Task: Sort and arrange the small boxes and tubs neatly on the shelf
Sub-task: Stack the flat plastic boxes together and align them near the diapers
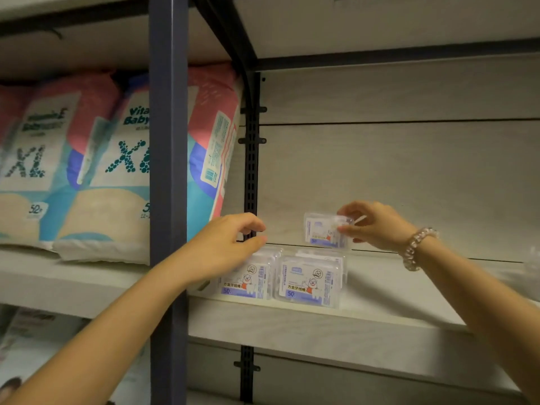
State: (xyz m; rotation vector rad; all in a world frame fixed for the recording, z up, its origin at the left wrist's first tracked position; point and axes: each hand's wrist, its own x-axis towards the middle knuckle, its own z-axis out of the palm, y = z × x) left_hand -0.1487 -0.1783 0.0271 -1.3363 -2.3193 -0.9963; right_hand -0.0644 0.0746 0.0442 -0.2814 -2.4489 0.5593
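Observation:
Two rows of clear plastic boxes with white and blue labels stand side by side on the pale shelf (380, 290): a left row (248, 280) and a right row (309, 280). My right hand (377, 225) pinches one more clear box (321, 230) by its right end and holds it in the air just above the right row. My left hand (228, 244) hovers above the left row with its fingers loosely curled and nothing in it; it covers part of that row's top.
A dark blue upright post (168, 171) crosses in front of my left forearm. Left of it, large XL diaper packs (96, 171) fill the neighbouring shelf. A black slotted rail (251, 159) runs up the back panel. Something blurred sits at the shelf's far right (533, 258).

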